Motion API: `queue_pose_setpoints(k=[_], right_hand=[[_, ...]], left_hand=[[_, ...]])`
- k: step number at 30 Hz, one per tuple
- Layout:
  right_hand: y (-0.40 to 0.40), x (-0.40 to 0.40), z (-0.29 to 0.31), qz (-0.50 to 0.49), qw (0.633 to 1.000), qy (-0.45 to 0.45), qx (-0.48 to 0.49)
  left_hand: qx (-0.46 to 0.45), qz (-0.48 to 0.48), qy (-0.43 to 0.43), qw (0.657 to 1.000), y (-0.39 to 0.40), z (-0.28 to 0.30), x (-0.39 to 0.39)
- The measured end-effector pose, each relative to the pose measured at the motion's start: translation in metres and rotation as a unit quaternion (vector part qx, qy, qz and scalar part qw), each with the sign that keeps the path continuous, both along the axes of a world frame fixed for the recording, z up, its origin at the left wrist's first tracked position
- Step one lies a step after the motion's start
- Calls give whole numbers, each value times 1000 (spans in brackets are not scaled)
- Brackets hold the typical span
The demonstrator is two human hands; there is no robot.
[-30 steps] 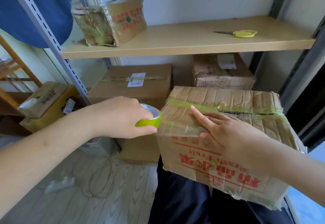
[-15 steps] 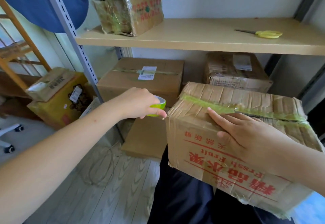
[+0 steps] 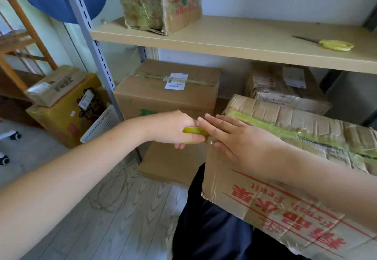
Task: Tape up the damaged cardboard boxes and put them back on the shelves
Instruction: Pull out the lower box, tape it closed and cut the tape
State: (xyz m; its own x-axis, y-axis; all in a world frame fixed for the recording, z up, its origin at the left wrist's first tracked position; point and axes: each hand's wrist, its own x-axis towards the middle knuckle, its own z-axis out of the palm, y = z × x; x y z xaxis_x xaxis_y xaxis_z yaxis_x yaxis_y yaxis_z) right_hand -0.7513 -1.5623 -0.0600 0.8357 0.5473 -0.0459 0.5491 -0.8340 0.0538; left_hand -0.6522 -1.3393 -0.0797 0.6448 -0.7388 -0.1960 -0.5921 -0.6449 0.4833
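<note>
Gripping the yellow-green tape roll (image 3: 192, 135) at the fruit box's (image 3: 285, 208) left corner, the left hand (image 3: 173, 129) is curling round it; the right hand (image 3: 240, 143) is lying flat, fingers straight, on the box, which is sitting on the person's lap.

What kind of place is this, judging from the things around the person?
Probably a storeroom or a storage corner of a home. Grey metal shelving with pale wooden boards holds taped brown cardboard boxes, more boxes are stacked on the grey plank floor, and yellow-handled scissors lie on the shelf.
</note>
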Motion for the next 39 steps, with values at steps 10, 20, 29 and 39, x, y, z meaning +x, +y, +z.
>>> queue_pose_setpoints(k=[10, 20, 29, 39], right_hand=[[-17, -20, 9, 106, 983, -142, 44], [-19, -12, 18, 80, 984, 10, 162], [-131, 84, 79, -282, 879, -314, 223], [-198, 139, 119, -502, 844, -146, 120]], left_hand=[[-9, -37, 59, 998, -16, 6, 3], [0, -48, 39, 998, -25, 17, 5], [41, -14, 87, 995, -50, 55, 32], [-132, 55, -145, 979, -112, 87, 51]])
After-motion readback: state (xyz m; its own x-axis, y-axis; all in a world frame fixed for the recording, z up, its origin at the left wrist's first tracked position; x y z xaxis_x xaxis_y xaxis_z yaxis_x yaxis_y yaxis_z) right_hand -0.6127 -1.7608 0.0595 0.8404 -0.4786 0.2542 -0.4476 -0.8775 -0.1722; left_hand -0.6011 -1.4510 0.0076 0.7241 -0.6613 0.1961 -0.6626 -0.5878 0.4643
